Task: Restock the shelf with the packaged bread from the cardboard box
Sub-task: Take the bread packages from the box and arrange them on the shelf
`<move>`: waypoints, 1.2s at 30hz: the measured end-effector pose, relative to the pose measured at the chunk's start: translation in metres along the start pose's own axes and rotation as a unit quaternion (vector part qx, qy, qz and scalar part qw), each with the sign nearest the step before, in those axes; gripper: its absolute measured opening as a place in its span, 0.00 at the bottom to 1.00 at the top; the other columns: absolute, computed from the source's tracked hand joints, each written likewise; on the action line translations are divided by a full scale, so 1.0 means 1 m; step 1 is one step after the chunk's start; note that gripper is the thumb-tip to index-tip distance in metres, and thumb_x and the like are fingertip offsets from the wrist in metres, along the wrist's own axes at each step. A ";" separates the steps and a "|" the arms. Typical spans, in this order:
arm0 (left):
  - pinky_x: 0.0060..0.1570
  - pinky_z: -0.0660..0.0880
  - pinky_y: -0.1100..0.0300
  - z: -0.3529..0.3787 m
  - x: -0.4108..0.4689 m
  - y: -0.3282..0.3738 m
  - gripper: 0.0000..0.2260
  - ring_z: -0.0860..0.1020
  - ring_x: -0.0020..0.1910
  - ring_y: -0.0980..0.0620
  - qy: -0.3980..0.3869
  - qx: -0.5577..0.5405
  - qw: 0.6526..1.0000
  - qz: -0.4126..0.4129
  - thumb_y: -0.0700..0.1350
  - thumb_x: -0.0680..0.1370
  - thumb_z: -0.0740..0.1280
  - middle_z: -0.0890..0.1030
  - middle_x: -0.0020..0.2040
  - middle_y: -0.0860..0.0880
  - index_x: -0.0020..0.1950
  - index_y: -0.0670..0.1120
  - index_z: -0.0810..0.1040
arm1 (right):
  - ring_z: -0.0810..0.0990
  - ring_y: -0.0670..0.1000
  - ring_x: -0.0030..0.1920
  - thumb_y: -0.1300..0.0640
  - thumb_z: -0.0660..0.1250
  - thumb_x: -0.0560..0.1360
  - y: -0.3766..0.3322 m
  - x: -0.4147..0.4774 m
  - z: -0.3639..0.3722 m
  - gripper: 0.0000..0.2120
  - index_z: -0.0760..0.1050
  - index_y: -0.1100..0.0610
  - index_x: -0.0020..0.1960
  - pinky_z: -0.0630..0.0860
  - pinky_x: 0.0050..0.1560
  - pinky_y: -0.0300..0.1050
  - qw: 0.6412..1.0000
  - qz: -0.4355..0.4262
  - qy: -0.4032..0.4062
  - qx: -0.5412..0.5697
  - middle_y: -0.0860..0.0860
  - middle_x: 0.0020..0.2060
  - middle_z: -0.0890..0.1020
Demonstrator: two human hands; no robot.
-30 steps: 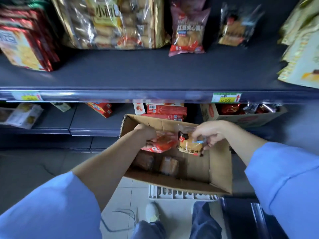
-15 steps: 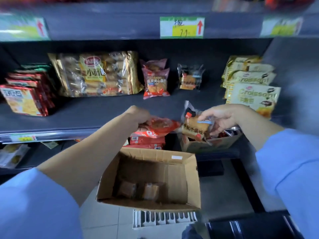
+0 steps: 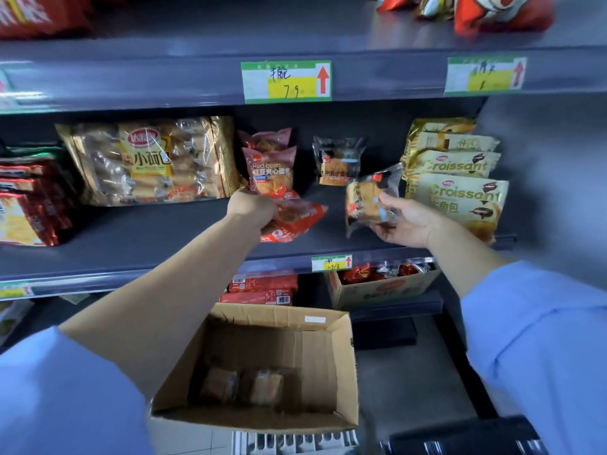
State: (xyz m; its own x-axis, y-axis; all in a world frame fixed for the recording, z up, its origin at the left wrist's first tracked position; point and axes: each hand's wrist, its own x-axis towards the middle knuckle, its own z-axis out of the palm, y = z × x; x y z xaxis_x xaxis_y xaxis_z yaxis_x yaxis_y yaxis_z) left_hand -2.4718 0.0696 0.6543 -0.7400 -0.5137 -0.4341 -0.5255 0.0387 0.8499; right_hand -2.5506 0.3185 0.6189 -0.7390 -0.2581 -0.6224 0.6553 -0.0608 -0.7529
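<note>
My left hand grips a red bread packet low over the dark shelf, just in front of a standing stack of red bean bread. A clear bread packet with dark trim is in my right hand, held near a matching packet that stands at the back of the shelf. Below on the floor sits the open cardboard box, with two bread packets lying at its bottom.
A big bag of small breads and red cracker boxes fill the shelf's left. Croissant bags stand at the right. Price tags hang on the shelf above. A lower shelf holds red packs and another carton.
Both hands rose out of the cardboard box with a packet each and moved forward over the shelf. The view tilted up from the box to the shelves.
</note>
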 end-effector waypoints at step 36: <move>0.43 0.77 0.55 0.026 0.022 -0.002 0.08 0.74 0.33 0.51 0.050 -0.015 0.999 0.012 0.31 0.74 0.63 0.74 0.34 0.49 0.43 0.45 0.74 | 0.77 0.50 0.40 0.66 0.64 0.78 -0.076 0.090 0.009 0.07 0.69 0.57 0.43 0.76 0.44 0.46 0.915 -0.058 0.005 -0.399 0.54 0.42 0.77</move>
State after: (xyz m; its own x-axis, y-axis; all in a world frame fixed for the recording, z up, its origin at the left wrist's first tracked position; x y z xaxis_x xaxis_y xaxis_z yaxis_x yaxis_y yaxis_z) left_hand -2.4980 0.0810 0.6358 -0.7059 -0.5958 -0.3829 -0.4939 0.0266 0.8691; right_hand -2.6659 0.2912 0.6217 -0.8003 -0.2864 -0.5268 0.2511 0.6377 -0.7282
